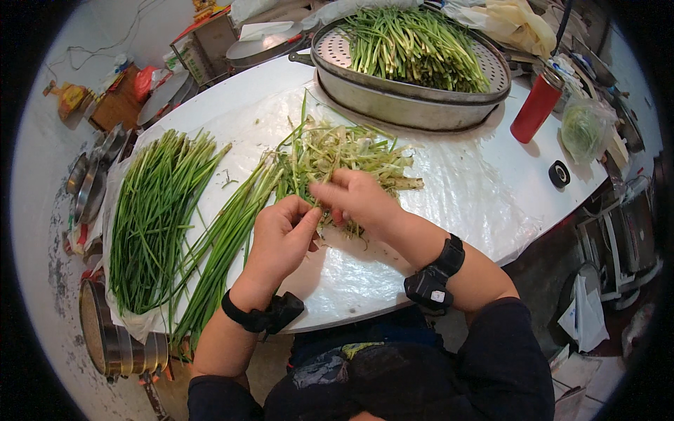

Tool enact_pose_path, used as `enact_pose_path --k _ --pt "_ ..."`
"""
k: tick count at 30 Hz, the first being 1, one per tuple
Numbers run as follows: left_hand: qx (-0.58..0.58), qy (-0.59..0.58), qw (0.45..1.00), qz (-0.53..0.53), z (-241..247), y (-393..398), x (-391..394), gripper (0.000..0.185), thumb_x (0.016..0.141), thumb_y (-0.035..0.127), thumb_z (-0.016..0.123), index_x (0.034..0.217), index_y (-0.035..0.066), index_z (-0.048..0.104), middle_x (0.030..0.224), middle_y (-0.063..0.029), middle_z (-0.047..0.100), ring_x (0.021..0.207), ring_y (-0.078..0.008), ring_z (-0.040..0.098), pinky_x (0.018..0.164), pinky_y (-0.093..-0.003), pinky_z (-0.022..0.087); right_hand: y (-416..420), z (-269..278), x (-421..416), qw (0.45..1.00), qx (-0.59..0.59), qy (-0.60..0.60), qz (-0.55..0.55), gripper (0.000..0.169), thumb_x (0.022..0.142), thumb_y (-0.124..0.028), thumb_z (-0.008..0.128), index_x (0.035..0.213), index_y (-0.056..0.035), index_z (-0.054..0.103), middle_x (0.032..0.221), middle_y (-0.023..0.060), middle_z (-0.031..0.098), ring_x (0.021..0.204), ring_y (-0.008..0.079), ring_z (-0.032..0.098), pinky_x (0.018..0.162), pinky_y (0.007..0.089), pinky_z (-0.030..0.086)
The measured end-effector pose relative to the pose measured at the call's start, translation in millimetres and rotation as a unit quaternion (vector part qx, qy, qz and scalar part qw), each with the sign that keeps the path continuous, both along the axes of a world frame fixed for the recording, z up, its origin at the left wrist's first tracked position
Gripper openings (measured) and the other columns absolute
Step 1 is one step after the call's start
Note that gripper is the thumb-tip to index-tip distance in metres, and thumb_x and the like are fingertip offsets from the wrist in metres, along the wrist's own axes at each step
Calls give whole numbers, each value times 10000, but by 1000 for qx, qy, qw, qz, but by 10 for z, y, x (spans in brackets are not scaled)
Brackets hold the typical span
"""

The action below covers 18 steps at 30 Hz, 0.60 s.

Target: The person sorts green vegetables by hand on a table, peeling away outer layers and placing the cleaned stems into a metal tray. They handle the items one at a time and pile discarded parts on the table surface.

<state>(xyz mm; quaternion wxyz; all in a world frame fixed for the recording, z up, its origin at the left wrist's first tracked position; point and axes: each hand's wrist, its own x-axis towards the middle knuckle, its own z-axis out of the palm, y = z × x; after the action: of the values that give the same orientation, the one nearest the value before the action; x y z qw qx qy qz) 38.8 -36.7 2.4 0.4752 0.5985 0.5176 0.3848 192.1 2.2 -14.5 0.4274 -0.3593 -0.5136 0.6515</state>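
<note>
My left hand (287,237) pinches the end of a thin green stalk between thumb and fingertips. Just to its right, my right hand (363,200) is held close with bent, slightly blurred fingers; whether it grips anything cannot be told. Behind both hands lies a heap of pale leaf and stalk trimmings (342,147). A loose bunch of garlic chives (226,226) stretches from the heap past my left forearm to the near edge. A larger pile of garlic chives (152,226) rests further left. At the back, a round perforated metal steamer tray (405,108) bears a big pile of cut chives (421,47).
Thin plastic sheeting (474,194) covers part of the white table (284,68). On the right stand a red bottle (537,108), a roll of black tape (558,174) and a plastic bag of greens (584,129). Metal bowls (89,189) are beyond the left edge.
</note>
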Motion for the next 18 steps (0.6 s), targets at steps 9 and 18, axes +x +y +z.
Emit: enact_pose_path --k 9,18 --pt "65 85 994 -6 23 -37 7 149 837 80 577 730 -13 531 569 -46 543 469 -82 513 427 -227 405 12 -116 -40 999 -16 21 -47 310 867 -262 560 695 -4 543 587 34 524 487 89 483 429 248 390" --pt "22 -2 1000 11 -65 30 -30 160 856 105 562 749 -14 555 581 -36 553 498 -84 523 457 -216 408 8 -22 3 999 6 -49 8 229 836 -201 619 739 5 591 613 28 560 503 75 501 431 215 382"
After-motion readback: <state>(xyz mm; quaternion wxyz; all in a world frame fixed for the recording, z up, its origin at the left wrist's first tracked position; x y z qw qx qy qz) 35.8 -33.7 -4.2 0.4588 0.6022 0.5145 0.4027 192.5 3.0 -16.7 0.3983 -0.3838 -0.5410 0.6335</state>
